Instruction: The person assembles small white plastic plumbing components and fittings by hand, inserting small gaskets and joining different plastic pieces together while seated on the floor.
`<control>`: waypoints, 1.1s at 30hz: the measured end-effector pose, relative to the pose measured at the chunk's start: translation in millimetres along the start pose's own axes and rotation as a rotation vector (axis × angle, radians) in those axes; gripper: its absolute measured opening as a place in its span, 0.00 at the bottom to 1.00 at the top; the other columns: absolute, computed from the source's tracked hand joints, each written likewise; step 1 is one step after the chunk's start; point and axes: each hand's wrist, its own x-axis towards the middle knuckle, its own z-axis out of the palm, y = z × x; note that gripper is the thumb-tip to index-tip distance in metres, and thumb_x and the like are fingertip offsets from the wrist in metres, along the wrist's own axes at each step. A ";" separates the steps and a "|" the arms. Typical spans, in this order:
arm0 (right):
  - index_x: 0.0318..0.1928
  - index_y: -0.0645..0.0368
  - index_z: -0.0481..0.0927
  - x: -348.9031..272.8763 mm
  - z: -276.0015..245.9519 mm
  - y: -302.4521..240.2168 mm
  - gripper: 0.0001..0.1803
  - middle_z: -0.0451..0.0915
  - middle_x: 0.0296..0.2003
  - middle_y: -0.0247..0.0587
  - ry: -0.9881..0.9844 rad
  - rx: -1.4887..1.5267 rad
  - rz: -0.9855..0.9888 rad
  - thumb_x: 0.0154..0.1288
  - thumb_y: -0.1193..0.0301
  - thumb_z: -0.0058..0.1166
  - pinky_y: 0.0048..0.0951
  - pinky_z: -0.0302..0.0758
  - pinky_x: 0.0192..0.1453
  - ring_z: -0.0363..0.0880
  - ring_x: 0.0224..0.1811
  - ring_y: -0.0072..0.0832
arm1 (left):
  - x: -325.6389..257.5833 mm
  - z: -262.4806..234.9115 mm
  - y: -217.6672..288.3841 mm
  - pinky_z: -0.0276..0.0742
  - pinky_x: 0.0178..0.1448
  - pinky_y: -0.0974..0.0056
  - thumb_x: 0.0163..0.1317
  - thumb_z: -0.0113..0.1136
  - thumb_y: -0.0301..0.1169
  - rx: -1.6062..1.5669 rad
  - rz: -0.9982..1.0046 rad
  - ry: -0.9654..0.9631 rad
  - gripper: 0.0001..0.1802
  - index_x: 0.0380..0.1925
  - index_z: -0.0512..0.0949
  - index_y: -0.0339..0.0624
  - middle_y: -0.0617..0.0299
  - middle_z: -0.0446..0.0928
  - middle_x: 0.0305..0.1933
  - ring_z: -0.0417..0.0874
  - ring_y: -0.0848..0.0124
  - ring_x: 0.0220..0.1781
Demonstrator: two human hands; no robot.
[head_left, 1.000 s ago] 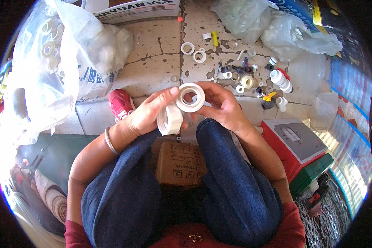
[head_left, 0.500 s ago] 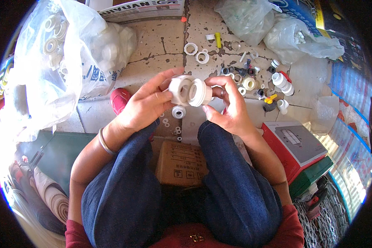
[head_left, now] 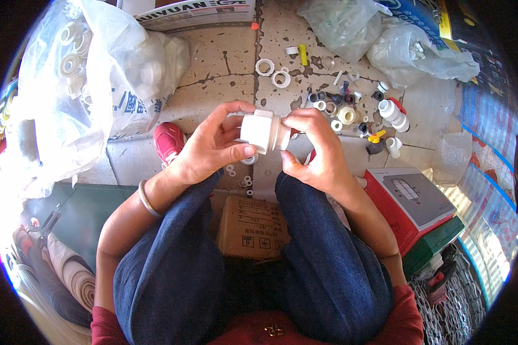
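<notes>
Above the floor between my knees I hold two white plastic pipe fittings, end against end. My left hand (head_left: 206,144) has its fingers and thumb round the wider white pipe fitting (head_left: 255,133). With thumb and fingertips, my right hand (head_left: 316,144) grips the threaded white pipe fitting (head_left: 281,135). Its thread shows as a narrow band between the two; how deep it sits in the wider piece is hidden. Below them a further white fitting (head_left: 248,160) lies on the floor, partly covered by my left hand.
White rings (head_left: 281,79), black connectors and a yellow-handled valve (head_left: 376,137) are scattered ahead to the right. A clear bag of white fittings (head_left: 98,75) stands at the left. Between my legs is a cardboard box (head_left: 253,227); a red box (head_left: 408,201) stands at my right.
The two fittings were tilted apart with their openings showing. Now they are lined up and pressed end to end, and my left hand has turned the wider one toward the right one.
</notes>
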 end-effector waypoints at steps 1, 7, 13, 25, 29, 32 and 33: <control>0.44 0.58 0.70 -0.5 -0.6 -0.2 0.26 0.71 0.39 0.43 -0.007 -0.011 -0.002 0.39 0.79 0.61 0.32 0.75 0.41 0.76 0.37 0.35 | 0.0 0.3 0.0 0.70 0.59 0.64 0.57 0.62 0.27 0.003 0.005 -0.006 0.33 0.61 0.59 0.40 0.57 0.69 0.55 0.71 0.69 0.57; 0.44 0.58 0.70 -1.4 -0.2 0.7 0.27 0.71 0.38 0.42 -0.004 -0.011 -0.022 0.39 0.79 0.61 0.32 0.75 0.40 0.77 0.36 0.35 | -0.9 1.7 3.5 0.69 0.60 0.64 0.56 0.63 0.27 0.074 -0.028 -0.007 0.36 0.63 0.58 0.41 0.59 0.68 0.56 0.70 0.70 0.58; 0.48 0.63 0.69 -10.3 10.8 0.8 0.24 0.74 0.40 0.42 0.014 0.503 0.314 0.48 0.76 0.60 0.27 0.75 0.44 0.79 0.39 0.28 | -3.2 3.0 6.3 0.68 0.61 0.64 0.55 0.60 0.23 0.134 0.021 -0.002 0.35 0.62 0.59 0.40 0.59 0.68 0.56 0.70 0.71 0.58; 0.48 0.64 0.65 -3.4 11.7 2.0 0.24 0.79 0.31 0.48 -0.031 0.289 0.237 0.62 0.59 0.55 0.31 0.77 0.33 0.80 0.28 0.34 | -0.4 2.2 0.3 0.69 0.61 0.63 0.54 0.62 0.24 0.102 0.066 0.031 0.33 0.60 0.60 0.40 0.58 0.69 0.54 0.71 0.70 0.57; 0.47 0.63 0.65 -7.2 9.0 8.9 0.22 0.79 0.26 0.45 -0.245 0.493 0.571 0.65 0.58 0.51 0.30 0.76 0.32 0.80 0.27 0.32 | -1.6 3.7 -3.4 0.70 0.59 0.64 0.53 0.62 0.24 0.202 0.018 0.055 0.34 0.60 0.60 0.41 0.58 0.69 0.54 0.72 0.69 0.56; 0.48 0.63 0.65 -7.6 15.4 8.8 0.24 0.79 0.24 0.44 -0.079 0.383 0.344 0.66 0.54 0.47 0.29 0.76 0.30 0.80 0.26 0.30 | -2.2 2.3 -3.4 0.70 0.59 0.64 0.53 0.62 0.23 0.176 0.012 0.061 0.34 0.60 0.61 0.41 0.58 0.69 0.54 0.72 0.69 0.56; 0.49 0.63 0.65 -8.9 15.6 10.3 0.25 0.78 0.24 0.44 -0.053 0.254 0.194 0.66 0.53 0.47 0.29 0.76 0.31 0.80 0.26 0.31 | -1.9 1.2 -4.8 0.70 0.59 0.64 0.53 0.62 0.23 0.146 0.029 0.058 0.34 0.60 0.61 0.41 0.58 0.69 0.54 0.72 0.69 0.56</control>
